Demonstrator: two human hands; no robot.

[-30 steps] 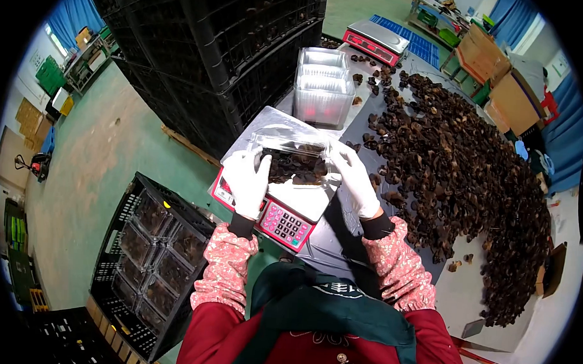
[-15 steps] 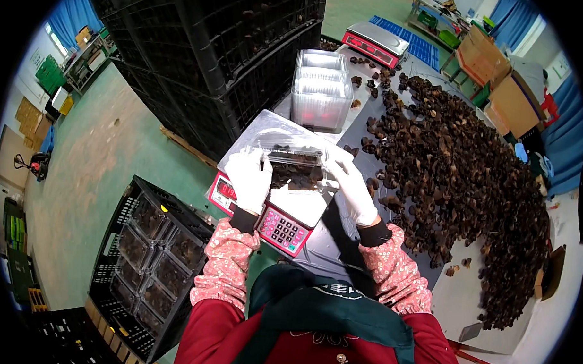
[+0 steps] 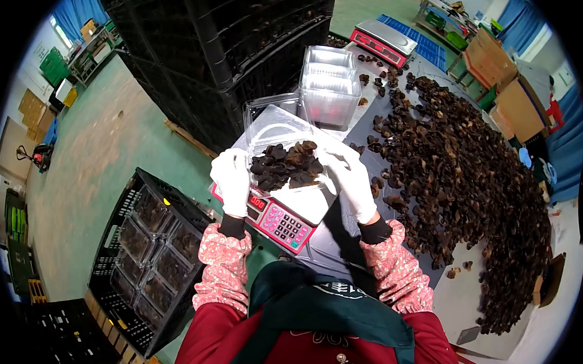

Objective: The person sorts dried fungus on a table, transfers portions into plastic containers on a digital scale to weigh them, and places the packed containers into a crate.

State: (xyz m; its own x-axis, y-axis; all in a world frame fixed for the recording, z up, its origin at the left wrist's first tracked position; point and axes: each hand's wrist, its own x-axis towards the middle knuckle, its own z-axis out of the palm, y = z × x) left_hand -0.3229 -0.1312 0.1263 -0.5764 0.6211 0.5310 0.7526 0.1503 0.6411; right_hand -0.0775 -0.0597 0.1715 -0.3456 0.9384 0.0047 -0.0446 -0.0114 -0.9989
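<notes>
One open clear box (image 3: 263,144) of dark mushrooms (image 3: 284,165) is gripped at its two sides by the left hand (image 3: 231,175) and right hand (image 3: 351,179), over one scale (image 3: 289,225) at the table's (image 3: 459,297) left edge. One second scale (image 3: 381,40) is set at the far edge.

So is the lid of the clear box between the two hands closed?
No, the clear lid is tipped open, and the dark pieces lie uncovered between the left hand and the right hand.
</notes>
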